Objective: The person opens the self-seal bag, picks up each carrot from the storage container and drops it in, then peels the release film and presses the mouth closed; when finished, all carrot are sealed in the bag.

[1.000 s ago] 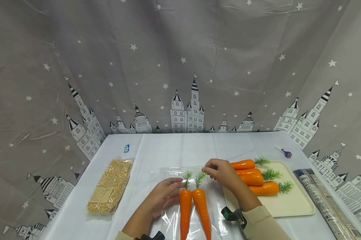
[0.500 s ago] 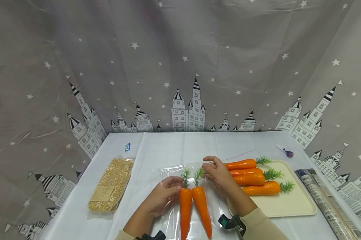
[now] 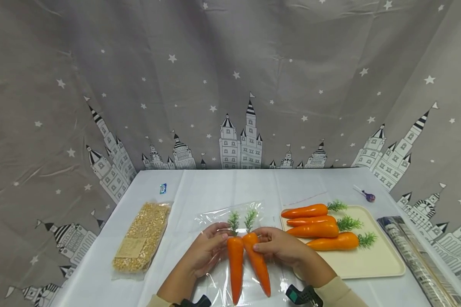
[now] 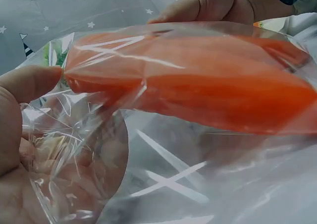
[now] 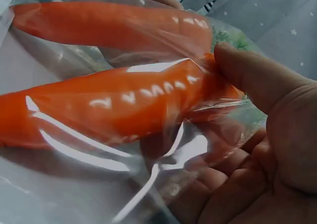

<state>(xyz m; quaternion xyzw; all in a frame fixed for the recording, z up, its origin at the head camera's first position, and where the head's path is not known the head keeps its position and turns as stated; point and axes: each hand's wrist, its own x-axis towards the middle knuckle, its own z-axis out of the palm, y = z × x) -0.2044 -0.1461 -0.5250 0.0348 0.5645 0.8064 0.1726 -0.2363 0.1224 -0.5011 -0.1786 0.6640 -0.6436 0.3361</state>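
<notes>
Two orange carrots with green tops, a left carrot point(image 3: 236, 270) and a right carrot point(image 3: 259, 270), lie side by side inside a clear plastic bag point(image 3: 216, 279) at the front middle. My left hand point(image 3: 211, 250) holds the bag beside the left carrot's top end; in the left wrist view the thumb point(image 4: 42, 80) meets that end and the fingers show through the film. From the other side my right hand point(image 3: 282, 246) grips the bag around the right carrot's upper end. Its thumb point(image 5: 252, 75) presses on top, with the curled fingers beneath.
A cream tray point(image 3: 376, 266) bearing several more carrots point(image 3: 315, 229) stands at right. Beyond it lie a lollipop point(image 3: 368, 196) and a long wrapped roll point(image 3: 414, 256). At left are a bag of yellow kernels point(image 3: 144, 236) and a small blue packet point(image 3: 162, 188).
My right hand has come down from the bag's upper right edge to grip the right carrot's upper end. The two bagged carrots have shifted slightly up and closer together at the top.
</notes>
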